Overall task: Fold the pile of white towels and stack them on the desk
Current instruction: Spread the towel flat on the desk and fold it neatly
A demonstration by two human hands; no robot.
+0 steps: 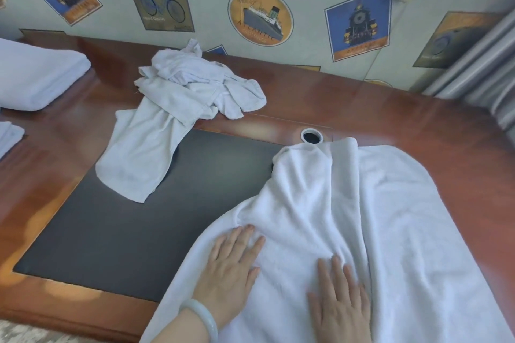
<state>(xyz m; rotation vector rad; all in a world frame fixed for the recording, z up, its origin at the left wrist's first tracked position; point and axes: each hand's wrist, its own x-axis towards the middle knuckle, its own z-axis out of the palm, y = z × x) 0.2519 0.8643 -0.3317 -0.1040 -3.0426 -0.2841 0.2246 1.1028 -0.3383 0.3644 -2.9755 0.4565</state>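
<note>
Leftmost, a folded thick white towel stack (36,75) lies on the glossy red-brown wooden desk (390,108); a crumpled pile of thin white towels (181,97) sits centre-rear, trailing onto the black rectangular desk pad (125,231); the left hand (234,262) and right hand (340,303) press flat, fingers straight, gripping nothing, on a large spread white terry towel (390,217) at right.

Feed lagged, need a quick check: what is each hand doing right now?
Left hand: open, flat on the towel.
Right hand: open, flat on the same towel.
</note>
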